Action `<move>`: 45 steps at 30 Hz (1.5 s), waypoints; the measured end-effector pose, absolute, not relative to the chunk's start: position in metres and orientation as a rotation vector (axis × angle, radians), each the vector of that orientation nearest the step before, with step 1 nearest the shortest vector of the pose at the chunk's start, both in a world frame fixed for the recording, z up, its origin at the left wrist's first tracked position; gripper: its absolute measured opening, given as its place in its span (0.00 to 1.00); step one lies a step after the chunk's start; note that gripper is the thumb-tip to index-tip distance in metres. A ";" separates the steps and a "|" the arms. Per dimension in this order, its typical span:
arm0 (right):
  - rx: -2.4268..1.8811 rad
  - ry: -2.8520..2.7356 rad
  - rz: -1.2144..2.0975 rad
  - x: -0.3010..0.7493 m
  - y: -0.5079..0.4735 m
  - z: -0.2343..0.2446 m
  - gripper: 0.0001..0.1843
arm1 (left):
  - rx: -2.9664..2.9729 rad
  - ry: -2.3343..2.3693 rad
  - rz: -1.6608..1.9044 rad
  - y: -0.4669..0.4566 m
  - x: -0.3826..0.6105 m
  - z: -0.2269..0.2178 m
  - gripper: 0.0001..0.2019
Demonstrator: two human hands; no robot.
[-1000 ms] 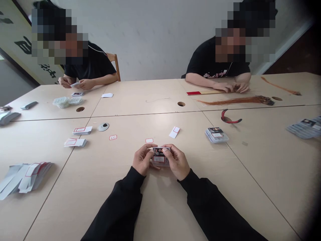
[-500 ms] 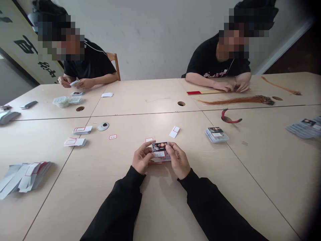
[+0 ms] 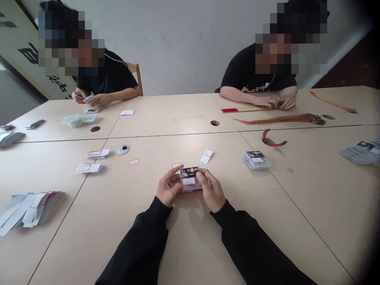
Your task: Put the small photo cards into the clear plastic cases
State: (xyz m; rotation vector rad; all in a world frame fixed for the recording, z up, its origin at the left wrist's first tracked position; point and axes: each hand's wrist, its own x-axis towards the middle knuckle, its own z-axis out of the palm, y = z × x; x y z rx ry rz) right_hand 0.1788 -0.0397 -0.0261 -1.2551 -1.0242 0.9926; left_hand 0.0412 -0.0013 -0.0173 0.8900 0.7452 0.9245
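Between my two hands is a small clear plastic box (image 3: 190,178) with a black printed card and a white label edged in red on its face. My left hand (image 3: 170,186) grips the box's left side, thumb at the lower left and index finger along the top corner. My right hand (image 3: 211,189) closes on the right side with the thumb pressed on the front. Just behind the box lies a red-edged label (image 3: 177,166), partly hidden. A folded white label strip (image 3: 207,156) lies a little beyond my right hand.
To the right are stacked boxes (image 3: 257,159), red-handled pliers (image 3: 273,138) and a row of boxes (image 3: 360,152). Label stacks (image 3: 97,153), a round white disc (image 3: 122,149) and grey-white strips (image 3: 29,208) lie left. Two people work across the table, near a copper-coloured wire bundle (image 3: 282,118).
My left thumb has slid down off the label, so more of the label shows. The box stays in both hands, in nearly the same place.
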 end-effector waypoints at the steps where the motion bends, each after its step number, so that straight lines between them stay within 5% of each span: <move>1: -1.249 -1.020 0.998 0.179 -0.040 -0.026 0.22 | 0.893 0.738 0.925 -0.001 0.041 -0.018 0.32; 21: -1.276 -1.005 1.045 0.179 -0.041 -0.026 0.22 | 0.868 0.688 0.946 -0.001 0.041 -0.018 0.33; 32: -1.277 -1.048 1.016 0.179 -0.042 -0.024 0.21 | 0.873 0.763 0.949 -0.001 0.042 -0.016 0.25; 45: -1.278 -1.064 1.017 0.179 -0.042 -0.026 0.16 | 0.898 0.724 0.947 0.000 0.040 -0.021 0.29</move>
